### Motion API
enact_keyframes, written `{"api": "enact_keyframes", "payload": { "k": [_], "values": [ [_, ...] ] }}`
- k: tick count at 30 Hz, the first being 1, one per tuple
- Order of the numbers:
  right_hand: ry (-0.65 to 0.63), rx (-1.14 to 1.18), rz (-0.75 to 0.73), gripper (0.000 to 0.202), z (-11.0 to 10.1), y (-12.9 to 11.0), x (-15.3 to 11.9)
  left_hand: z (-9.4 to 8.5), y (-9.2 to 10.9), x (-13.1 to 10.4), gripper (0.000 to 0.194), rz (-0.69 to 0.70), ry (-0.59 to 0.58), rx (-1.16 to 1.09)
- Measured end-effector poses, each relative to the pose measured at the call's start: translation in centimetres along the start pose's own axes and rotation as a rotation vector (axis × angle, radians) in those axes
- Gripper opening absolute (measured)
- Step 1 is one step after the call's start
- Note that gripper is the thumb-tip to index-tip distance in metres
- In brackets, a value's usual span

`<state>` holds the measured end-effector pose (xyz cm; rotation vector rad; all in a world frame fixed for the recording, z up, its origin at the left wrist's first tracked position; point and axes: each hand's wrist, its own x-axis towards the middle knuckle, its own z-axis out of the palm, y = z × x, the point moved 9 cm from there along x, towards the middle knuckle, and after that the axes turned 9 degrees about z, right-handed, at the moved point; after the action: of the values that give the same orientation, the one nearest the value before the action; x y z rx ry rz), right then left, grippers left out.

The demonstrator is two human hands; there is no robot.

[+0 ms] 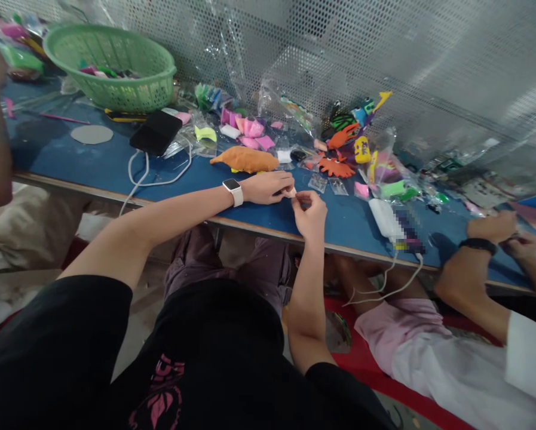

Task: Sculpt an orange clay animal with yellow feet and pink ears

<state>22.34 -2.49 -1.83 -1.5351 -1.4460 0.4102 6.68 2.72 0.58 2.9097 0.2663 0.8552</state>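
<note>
My left hand (266, 187), with a white-banded watch (233, 190) on its wrist, is closed in a pinch just above the table's front part. A small pale piece (293, 193), perhaps soft clay, shows between its fingertips and those of my right hand (311, 212). The right fingers are also pinched together at that piece, and its exact shape is mostly hidden. Right behind my left hand lies an orange, long, pointed clay shape (247, 159) with some yellow under it. An orange crab figure (336, 165) rests behind my right hand.
Along the back of the blue table (268, 222) lie pink clay pieces (250, 126) and plastic bags. A green basket (110, 60), black phone (155, 132) with a cable, and grey disc (92, 134) are left. A white power bank (385, 219) lies right, near a co-worker's hands (492, 227).
</note>
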Motion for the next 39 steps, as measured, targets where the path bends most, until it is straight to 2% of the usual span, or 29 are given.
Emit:
{"api": "enact_keyframes", "payload": {
  "k": [3,6,9,13,18,23,28,31,39],
  "values": [
    [0.040,-0.094,-0.059,0.023,-0.1,-0.4,-0.2,0.3,-0.2,-0.1,0.054,0.026,0.039,0.029],
    [0.058,-0.171,-0.061,0.035,0.1,-0.4,-0.3,1.7,-1.2,-0.3,0.069,-0.026,-0.040,0.014],
    [0.001,-0.227,-0.008,0.038,0.8,-0.1,-0.3,2.6,-1.7,-0.3,0.064,-0.046,-0.112,0.001],
    [-0.076,-0.185,-0.026,0.028,0.9,-0.6,-0.4,2.0,-0.9,0.1,0.047,0.046,-0.096,0.029],
    [-0.108,0.023,-0.053,0.036,0.3,-1.0,-0.5,1.9,-1.4,0.0,0.048,-0.014,-0.120,0.048],
    [-0.090,0.167,-0.015,0.032,0.0,-0.4,-0.4,2.1,-1.0,0.0,0.054,-0.025,-0.167,0.067],
    [0.049,0.257,0.111,0.044,-0.9,1.3,0.0,0.9,0.4,0.3,0.063,0.058,-0.106,0.153],
    [0.010,0.226,0.079,0.043,-0.5,1.0,0.1,0.5,0.6,0.3,0.063,0.074,-0.070,0.205],
    [-0.118,0.206,0.002,0.062,0.0,0.0,-0.2,0.4,0.2,0.0,0.068,0.090,0.005,0.168]
  ]
}}
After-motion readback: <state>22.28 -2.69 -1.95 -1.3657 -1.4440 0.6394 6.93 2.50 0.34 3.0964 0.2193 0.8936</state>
